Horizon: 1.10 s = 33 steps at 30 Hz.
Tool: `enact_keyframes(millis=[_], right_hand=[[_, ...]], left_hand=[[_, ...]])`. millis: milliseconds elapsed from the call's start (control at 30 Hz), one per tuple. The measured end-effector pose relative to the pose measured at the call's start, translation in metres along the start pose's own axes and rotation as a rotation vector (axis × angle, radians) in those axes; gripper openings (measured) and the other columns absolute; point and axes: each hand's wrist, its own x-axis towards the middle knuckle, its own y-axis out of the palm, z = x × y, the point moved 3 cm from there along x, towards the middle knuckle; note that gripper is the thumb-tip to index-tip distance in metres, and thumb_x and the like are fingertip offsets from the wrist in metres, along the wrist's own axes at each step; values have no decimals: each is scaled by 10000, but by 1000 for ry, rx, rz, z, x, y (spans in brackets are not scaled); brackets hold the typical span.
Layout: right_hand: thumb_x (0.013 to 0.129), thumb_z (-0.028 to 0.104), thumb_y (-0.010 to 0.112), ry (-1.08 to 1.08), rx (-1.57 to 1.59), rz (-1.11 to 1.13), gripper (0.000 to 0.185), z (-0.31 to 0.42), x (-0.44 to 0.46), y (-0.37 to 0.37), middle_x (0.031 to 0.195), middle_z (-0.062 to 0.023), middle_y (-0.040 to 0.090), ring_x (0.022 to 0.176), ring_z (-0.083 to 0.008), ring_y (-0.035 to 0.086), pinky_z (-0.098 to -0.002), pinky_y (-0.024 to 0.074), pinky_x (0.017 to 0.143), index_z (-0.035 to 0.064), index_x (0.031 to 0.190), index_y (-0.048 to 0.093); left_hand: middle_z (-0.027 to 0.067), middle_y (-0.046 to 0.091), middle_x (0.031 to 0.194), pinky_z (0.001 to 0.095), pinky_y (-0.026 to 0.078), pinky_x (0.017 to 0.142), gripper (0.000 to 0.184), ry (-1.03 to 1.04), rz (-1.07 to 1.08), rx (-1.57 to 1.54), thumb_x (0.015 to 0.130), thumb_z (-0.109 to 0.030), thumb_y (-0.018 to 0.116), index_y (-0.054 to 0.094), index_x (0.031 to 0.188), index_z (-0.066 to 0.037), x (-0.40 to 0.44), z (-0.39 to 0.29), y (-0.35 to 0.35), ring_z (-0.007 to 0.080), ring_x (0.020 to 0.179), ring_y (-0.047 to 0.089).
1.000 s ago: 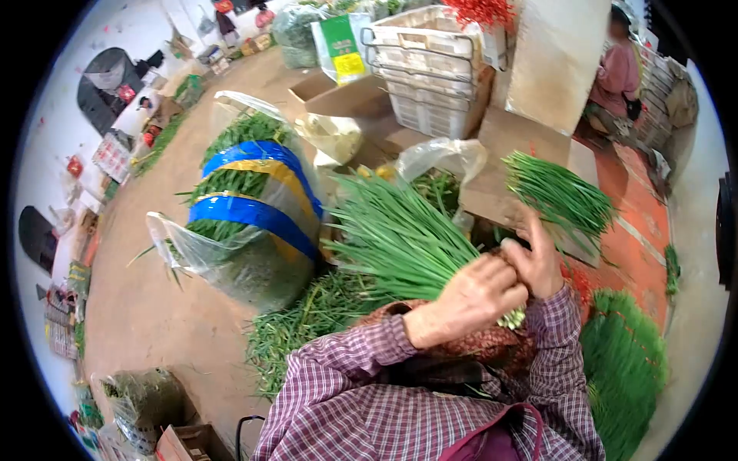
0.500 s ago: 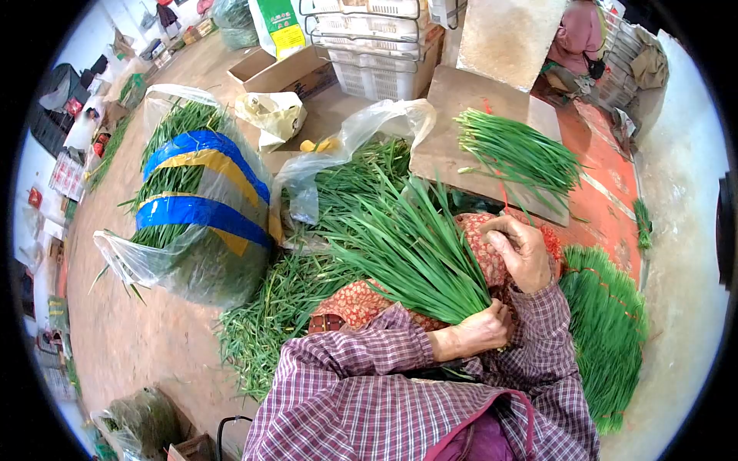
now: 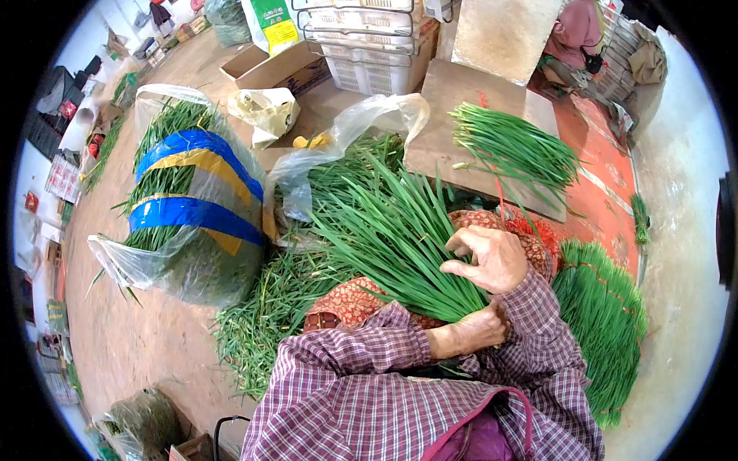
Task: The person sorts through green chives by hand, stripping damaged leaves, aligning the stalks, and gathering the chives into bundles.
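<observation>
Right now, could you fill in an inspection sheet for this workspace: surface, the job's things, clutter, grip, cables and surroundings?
Surface: brown board bearing a bunch of green stems.
Job's things: long-leaved green bunch, fanned out in front of the person; upright-looking green stack at the right, with red ties.
Clutter: loose leaves heaped at the left; plastic-wrapped bale banded in blue and yellow; open cardboard box.
Grip: left hand closed around the long-leaved bunch's base; right hand open above it, seemingly holding nothing.
Cables: nothing seen that is clearly a cable.
Surroundings: stacked white crates beyond; another person in pink at upper right.
</observation>
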Motion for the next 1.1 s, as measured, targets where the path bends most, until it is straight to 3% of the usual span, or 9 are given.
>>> enact_keyframes(millis=[133, 267, 500, 600, 667, 700, 800, 933, 1100], right_hand=[[783, 255, 694, -14, -95, -26, 206, -7, -7, 12, 775, -72, 651, 668, -260, 642, -367, 500, 581, 72, 846, 623], [791, 197, 671, 12, -89, -104, 144, -14, -12, 16, 734, -101, 636, 679, -286, 633, -384, 496, 588, 66, 829, 625], [796, 71, 642, -10, 50, -325, 89, -16, -11, 10, 762, -146, 617, 677, -320, 608, -369, 469, 596, 0, 834, 606], [801, 64, 624, 34, 152, -480, 87, -21, -6, 9, 765, -154, 612, 674, -305, 608, -358, 472, 604, -11, 840, 601], [856, 67, 569, 119, 235, -567, 98, -13, 8, -9, 775, -136, 629, 661, -244, 626, -335, 484, 611, -22, 865, 609], [873, 63, 552, 111, 329, -551, 113, -3, 16, -18, 776, -117, 635, 668, -218, 630, -321, 492, 620, -20, 903, 622], [908, 69, 514, 12, 700, -179, 193, 29, 42, -31, 782, -73, 641, 698, -162, 632, -280, 510, 668, -17, 1025, 641], [889, 139, 536, -220, 337, -8, 219, 51, 79, -28, 888, -112, 675, 782, -184, 642, -286, 493, 715, 11, 1007, 669], [834, 180, 594, -198, 150, 11, 182, 33, 118, 5, 832, -112, 663, 792, -232, 642, -344, 490, 720, 41, 916, 680]], left_hand=[[20, 648, 1090, 389, 375, 1025, 369, 1, -134, 81, 764, -276, 549, 691, 1052, -94, 3, -4, 8, 198, 1080, 555], [31, 622, 1160, 398, 381, 1017, 363, 29, 49, 48, 770, -278, 542, 690, 1049, -98, 4, -8, 12, 193, 1112, 543], [26, 630, 1138, 435, 378, 1011, 331, 5, -119, -134, 777, -278, 539, 699, 1013, -109, 9, -5, 25, 201, 1107, 549], [23, 660, 1031, 418, 428, 909, 270, 0, -175, -69, 774, -275, 545, 719, 904, -114, 7, -4, 16, 201, 1003, 582], [19, 672, 871, 387, 443, 769, 236, 65, 102, -118, 763, -277, 556, 720, 784, -108, 4, -10, 9, 204, 859, 593], [3, 649, 737, 350, 410, 677, 223, 44, -151, -41, 752, -280, 564, 701, 682, -120, 5, -14, 21, 201, 737, 573], [6, 645, 736, 353, 417, 689, 224, 44, -134, 126, 747, -287, 568, 699, 690, -115, -2, -3, -5, 207, 724, 575], [15, 646, 744, 356, 423, 707, 222, 30, -172, 154, 750, -277, 564, 695, 690, -108, 2, -8, 7, 200, 732, 581], [29, 658, 764, 380, 463, 771, 218, -22, -263, 56, 747, -249, 557, 699, 740, -85, 7, -13, 19, 186, 768, 605]])
